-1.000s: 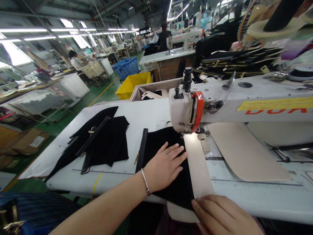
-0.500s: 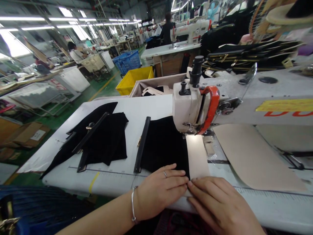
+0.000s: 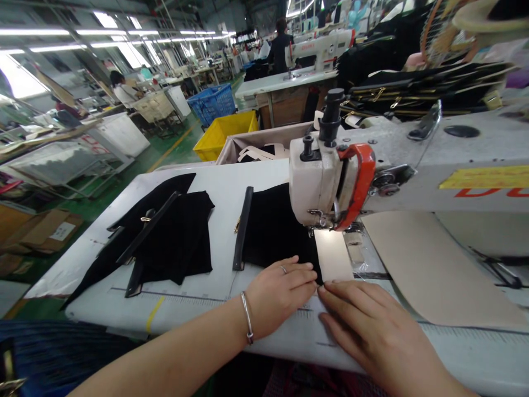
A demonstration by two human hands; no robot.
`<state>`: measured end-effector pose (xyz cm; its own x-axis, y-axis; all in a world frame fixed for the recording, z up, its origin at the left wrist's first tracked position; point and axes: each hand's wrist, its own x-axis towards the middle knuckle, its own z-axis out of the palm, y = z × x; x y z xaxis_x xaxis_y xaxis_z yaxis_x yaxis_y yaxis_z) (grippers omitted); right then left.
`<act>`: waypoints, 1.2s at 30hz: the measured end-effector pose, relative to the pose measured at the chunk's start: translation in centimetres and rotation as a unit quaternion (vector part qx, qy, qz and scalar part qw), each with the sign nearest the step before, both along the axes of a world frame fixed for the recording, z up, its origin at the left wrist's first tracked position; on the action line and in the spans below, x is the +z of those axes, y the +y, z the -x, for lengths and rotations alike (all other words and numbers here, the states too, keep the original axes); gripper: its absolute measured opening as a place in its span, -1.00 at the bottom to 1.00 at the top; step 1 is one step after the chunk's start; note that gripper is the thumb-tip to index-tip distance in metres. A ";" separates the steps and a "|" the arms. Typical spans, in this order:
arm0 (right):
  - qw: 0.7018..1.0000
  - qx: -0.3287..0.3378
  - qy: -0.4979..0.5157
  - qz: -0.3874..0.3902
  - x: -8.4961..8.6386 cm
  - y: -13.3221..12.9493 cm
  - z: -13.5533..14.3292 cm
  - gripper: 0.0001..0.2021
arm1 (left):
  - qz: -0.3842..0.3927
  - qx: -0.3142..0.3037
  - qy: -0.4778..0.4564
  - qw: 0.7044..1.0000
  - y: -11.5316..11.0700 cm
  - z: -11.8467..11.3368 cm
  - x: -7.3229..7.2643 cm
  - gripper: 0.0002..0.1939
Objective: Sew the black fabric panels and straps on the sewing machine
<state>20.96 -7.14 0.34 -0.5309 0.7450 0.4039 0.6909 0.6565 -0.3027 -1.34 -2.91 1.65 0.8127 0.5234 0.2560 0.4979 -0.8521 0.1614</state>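
Under the head of the white sewing machine lies a black fabric piece, with a dark zipper strip along its left edge. A beige strip runs along the fabric's right edge below the needle area. My left hand rests on the near right corner of the black fabric, fingers stretched out. My right hand touches the near end of the beige strip, its fingers extended close together. The two hands' fingertips nearly meet at the seam.
More black pieces with zippers lie on the table's left. A large beige panel is right of the needle. Behind stand a bin of cut pieces, a yellow crate and a blue basket.
Both hands have moved away from me, toward the machine. The black fabric and beige strip have slid the same way under the machine head.
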 end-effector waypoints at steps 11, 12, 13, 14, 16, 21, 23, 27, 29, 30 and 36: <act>0.999 -0.007 -0.038 0.027 0.5 2.7 0.5 -0.63 | -0.003 0.022 0.028 0.999 3.4 -0.3 0.0 -0.74; 0.999 -0.007 -0.042 0.029 0.5 3.0 0.5 -0.62 | -0.002 0.025 0.030 0.999 3.6 -0.3 0.0 -0.74; 0.998 -0.007 -0.046 0.029 0.5 3.3 0.5 -0.61 | -0.001 0.027 0.032 0.999 3.9 -0.4 0.0 -0.74; 0.998 -0.007 -0.050 0.029 0.5 3.6 0.5 -0.60 | 0.000 0.029 0.035 0.999 4.2 -0.5 0.1 -0.75; 0.998 -0.006 -0.057 0.032 0.4 4.2 0.5 -0.57 | 0.005 0.029 0.037 0.999 4.9 -0.5 0.1 -0.77; 0.996 -0.017 -0.073 0.037 0.3 5.2 0.7 -0.53 | 0.018 0.036 0.033 0.999 6.6 -0.6 0.0 -0.82; 0.996 -0.023 -0.080 0.036 0.3 5.4 0.8 -0.50 | 0.024 0.046 0.029 0.998 7.2 -0.6 -0.1 -0.82; 0.995 -0.034 -0.090 0.038 0.2 5.7 1.1 -0.45 | 0.032 0.079 0.015 0.996 7.9 -0.7 -0.6 -0.78; 0.994 -0.041 -0.093 0.041 0.1 5.8 1.2 -0.43 | 0.032 0.088 0.007 0.996 8.0 -0.8 -0.8 -0.76; 0.994 -0.043 -0.094 0.043 0.0 5.8 1.3 -0.43 | 0.032 0.090 0.004 0.995 8.0 -0.8 -0.8 -0.76; 0.993 -0.048 -0.096 0.040 -0.3 5.7 1.4 -0.41 | 0.028 0.104 -0.004 0.994 8.0 -0.9 -0.9 -0.77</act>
